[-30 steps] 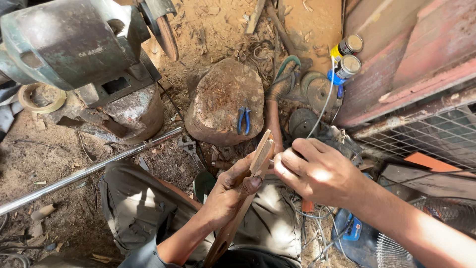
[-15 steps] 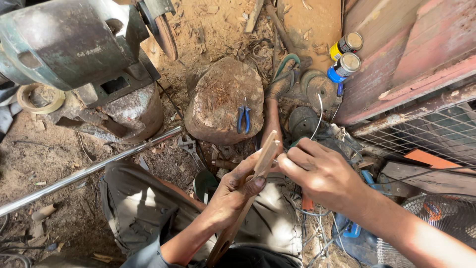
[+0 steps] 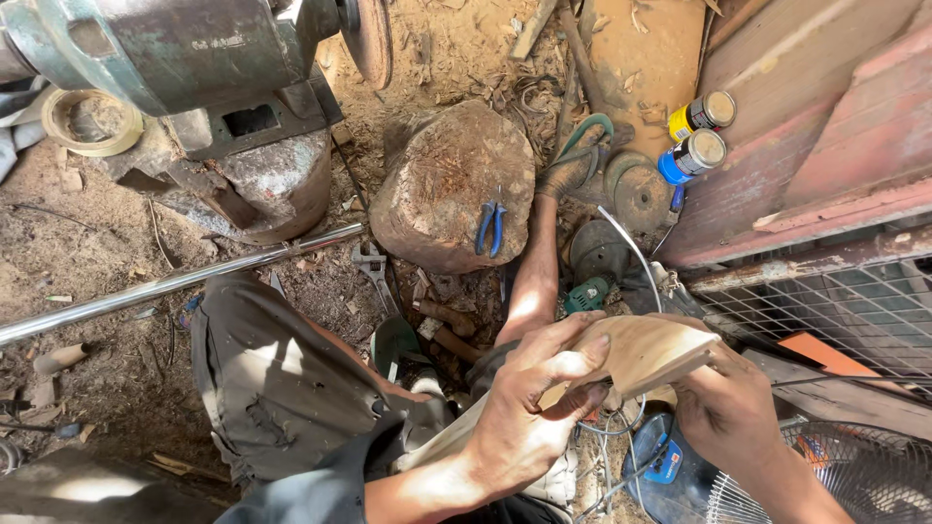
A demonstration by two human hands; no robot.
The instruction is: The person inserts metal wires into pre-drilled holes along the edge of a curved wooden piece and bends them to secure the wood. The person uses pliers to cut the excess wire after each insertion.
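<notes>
We have the flat wooden piece [image 3: 646, 351] up between both hands, left hand [image 3: 524, 417] wrapped over its near end, right hand [image 3: 728, 412] pinching under its far end, its long axis running left to right above our lap.

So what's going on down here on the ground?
A person sits on dusty ground holding a flat piece of wood in both hands, the left hand gripping its near end and the right hand under its far side. In front lies a big rock with blue-handled pliers on it. A bench grinder stands to the left, with a shiny metal rod below it.
</notes>
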